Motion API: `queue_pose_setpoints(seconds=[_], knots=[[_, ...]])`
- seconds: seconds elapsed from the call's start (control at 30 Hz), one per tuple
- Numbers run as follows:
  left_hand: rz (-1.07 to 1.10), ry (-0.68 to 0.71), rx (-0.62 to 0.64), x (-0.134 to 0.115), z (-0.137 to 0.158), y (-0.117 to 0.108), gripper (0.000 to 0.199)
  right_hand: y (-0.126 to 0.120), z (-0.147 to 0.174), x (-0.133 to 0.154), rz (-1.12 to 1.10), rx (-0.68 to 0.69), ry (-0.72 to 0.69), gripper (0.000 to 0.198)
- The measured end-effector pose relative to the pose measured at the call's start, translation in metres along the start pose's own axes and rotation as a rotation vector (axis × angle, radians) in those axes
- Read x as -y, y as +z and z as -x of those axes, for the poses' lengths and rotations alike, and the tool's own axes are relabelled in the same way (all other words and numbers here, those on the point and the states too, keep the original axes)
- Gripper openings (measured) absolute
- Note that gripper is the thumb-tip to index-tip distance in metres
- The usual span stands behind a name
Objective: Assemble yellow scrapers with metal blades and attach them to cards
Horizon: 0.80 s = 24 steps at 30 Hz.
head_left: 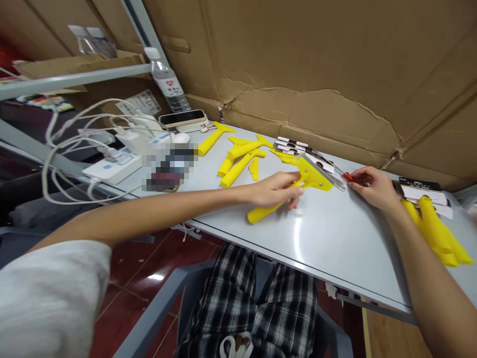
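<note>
My left hand (274, 190) is closed around the handle of a yellow scraper (316, 175), held tilted over the table with its wide head and metal blade pointing up and to the right. My right hand (378, 190) grips the red handle of a screwdriver (349, 178); its thin shaft points back and left, behind the scraper's head. Several yellow scraper handles and loose yellow parts (242, 168) lie to the left of my left hand. Metal blades with white paper labels (292, 144) lie behind the scraper, partly hidden by it.
At the right edge are several yellow scrapers (434, 228) beside black-and-white packets (423, 188). On the left stand a power strip (112, 168) with tangled white cables, phones (184, 118) and a water bottle (169, 82). Cardboard (316, 59) walls the table's back.
</note>
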<state>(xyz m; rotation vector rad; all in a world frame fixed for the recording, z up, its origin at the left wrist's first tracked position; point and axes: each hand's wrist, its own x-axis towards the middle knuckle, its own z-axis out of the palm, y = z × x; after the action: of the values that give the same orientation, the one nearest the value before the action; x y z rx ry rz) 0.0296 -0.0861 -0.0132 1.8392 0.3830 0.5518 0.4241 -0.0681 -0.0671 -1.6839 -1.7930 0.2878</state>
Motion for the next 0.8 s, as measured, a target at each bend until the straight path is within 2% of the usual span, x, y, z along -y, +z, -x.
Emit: queue_pose_setpoints(seconds=[0.1, 0.27, 0.47, 0.63, 0.7, 0.8], knots=[[0.100, 0.030, 0.065, 0.003, -0.004, 0.009, 0.029, 0.001, 0.000, -0.002, 0.001, -0.010, 0.019, 0.043], [0.163, 0.017, 0.066, 0.008, -0.007, 0.015, 0.029, -0.002, 0.001, 0.002, 0.020, -0.001, 0.026, 0.043], [0.051, 0.066, 0.255, 0.003, -0.007, 0.014, 0.036, -0.001, 0.002, 0.005, 0.047, -0.013, 0.013, 0.041], [0.067, 0.038, 0.381, 0.004, -0.013, 0.008, 0.039, 0.001, 0.006, 0.008, 0.017, -0.026, 0.026, 0.044], [0.109, 0.030, 0.379, 0.002, -0.017, 0.001, 0.041, 0.002, 0.007, 0.010, 0.019, -0.029, 0.029, 0.043], [0.182, -0.010, 0.269, -0.001, -0.023, -0.014, 0.043, 0.002, 0.009, 0.014, 0.006, -0.010, 0.044, 0.039]])
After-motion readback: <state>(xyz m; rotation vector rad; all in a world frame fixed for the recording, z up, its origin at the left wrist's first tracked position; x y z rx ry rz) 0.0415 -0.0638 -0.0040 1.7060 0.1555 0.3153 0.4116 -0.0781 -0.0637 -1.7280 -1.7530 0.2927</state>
